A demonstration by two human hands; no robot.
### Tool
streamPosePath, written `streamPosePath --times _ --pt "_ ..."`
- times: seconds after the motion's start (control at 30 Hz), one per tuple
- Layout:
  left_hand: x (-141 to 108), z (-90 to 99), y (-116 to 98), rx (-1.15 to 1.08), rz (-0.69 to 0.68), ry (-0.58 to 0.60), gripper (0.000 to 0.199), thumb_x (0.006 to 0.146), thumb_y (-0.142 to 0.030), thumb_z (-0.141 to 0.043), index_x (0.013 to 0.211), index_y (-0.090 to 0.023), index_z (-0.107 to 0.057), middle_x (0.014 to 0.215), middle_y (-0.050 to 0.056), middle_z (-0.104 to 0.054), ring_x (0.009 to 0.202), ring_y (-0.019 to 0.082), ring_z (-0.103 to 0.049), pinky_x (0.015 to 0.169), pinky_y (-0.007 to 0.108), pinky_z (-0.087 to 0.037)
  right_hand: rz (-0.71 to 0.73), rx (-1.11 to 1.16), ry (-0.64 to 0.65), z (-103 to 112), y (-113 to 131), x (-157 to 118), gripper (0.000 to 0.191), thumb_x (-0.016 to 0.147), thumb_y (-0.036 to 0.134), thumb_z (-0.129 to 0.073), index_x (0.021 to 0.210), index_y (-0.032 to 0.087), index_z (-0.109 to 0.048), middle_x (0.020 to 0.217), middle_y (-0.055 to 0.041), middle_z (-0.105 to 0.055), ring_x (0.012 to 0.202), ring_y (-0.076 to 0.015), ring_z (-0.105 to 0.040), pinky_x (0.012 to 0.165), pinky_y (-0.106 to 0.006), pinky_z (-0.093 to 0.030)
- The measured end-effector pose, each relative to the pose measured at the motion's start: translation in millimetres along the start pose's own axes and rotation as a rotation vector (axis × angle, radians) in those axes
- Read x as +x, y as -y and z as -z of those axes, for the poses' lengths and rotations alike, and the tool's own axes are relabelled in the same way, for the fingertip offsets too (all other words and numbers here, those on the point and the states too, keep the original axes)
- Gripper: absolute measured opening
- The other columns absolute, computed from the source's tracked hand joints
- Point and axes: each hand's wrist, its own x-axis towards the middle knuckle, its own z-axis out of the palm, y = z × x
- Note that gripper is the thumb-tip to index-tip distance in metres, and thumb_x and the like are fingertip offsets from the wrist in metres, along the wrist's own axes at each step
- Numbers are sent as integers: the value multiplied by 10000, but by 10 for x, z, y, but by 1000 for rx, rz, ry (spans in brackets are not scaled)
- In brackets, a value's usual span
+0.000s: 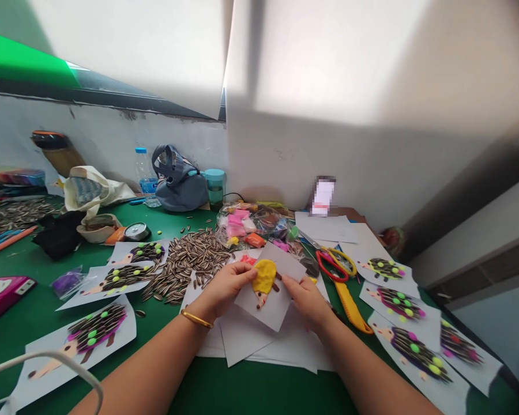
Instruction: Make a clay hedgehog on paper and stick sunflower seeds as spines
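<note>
In the middle of the head view, a small white paper card is held tilted above the table. It bears a yellow modelling-clay hedgehog body with a beige snout and brown feet. My left hand pinches the card's left edge, its thumb at the clay. The right edge is between the thumb and fingers of my right hand. Loose white paper sheets lie beneath. A heap of striped sunflower seeds is just left of my left hand.
Finished-looking seed hedgehog cards lie left and right. Red-handled scissors and a yellow utility knife are right of my hands. Clay packets, a blue bag and a water bottle stand behind. A white cable crosses lower left.
</note>
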Motion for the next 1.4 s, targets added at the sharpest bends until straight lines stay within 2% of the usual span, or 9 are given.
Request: streamPosePath --times 0.1,0.3,0.47,0.53,0.7,0.9,1.07,1.3,1.4 --pt "4 -6 11 -82 -3 92 451 729 -493 -791 971 -120 -714 920 120 -742 804 221 -686 733 312 -519 -16 -25 -1 5 -4 4 514 760 576 -710 1089 181 -688 816 -59 -739 664 -232 -689 600 -337 -553" --pt "15 -11 31 2 -13 -25 371 662 -423 -857 816 -116 -717 828 93 -753 728 196 -689 691 278 -527 -19 -97 56 -1 -15 5 464 768 589 -687 978 176 -704 767 -45 -721 638 -215 -663 579 -315 -532" --pt "-4 -48 31 -132 28 106 477 787 -548 -718 989 -115 -711 906 145 -761 830 261 -721 721 339 -565 -29 -125 56 -3 0 4 466 752 600 -688 944 174 -692 765 -47 -716 653 -221 -664 592 -325 -527" --pt "-2 -45 39 -120 32 118 471 762 -531 -748 983 -117 -707 890 145 -761 813 271 -726 712 352 -571 -31 -141 67 -4 0 3 461 745 605 -691 902 172 -680 732 -40 -700 629 -208 -650 574 -309 -509" --pt "6 -13 48 -50 44 47 431 650 -448 -858 873 -116 -698 851 128 -759 768 263 -726 693 337 -568 0 -197 108 -2 3 -4 415 766 583 -680 825 173 -645 692 -18 -663 584 -168 -601 536 -265 -463" --pt "-24 -36 20 -115 74 108 448 743 -484 -783 975 -107 -711 923 164 -756 781 275 -733 712 365 -578 -5 -265 107 3 16 -3 369 792 539 -650 849 175 -658 726 -27 -675 601 -171 -598 535 -262 -454" --pt "-21 -46 33 -104 99 128 467 679 -441 -839 983 -110 -710 894 160 -761 724 290 -737 679 390 -586 39 -325 125 -9 25 -12 315 780 491 -660 718 185 -622 630 -1 -612 521 -136 -507 474 -234 -379" --pt "-25 -52 27 -79 84 73 470 702 -490 -808 953 -105 -711 876 153 -758 730 285 -738 684 386 -590 54 -359 144 5 40 -12 280 795 461 -627 743 186 -623 653 -3 -610 549 -145 -514 493 -238 -378" --pt "-33 -56 28 -62 84 114 464 702 -478 -811 962 -109 -700 869 153 -756 731 298 -740 674 404 -592 51 -383 154 10 32 -10 262 810 440 -605 746 186 -615 653 -1 -600 551 -143 -509 488 -231 -365"
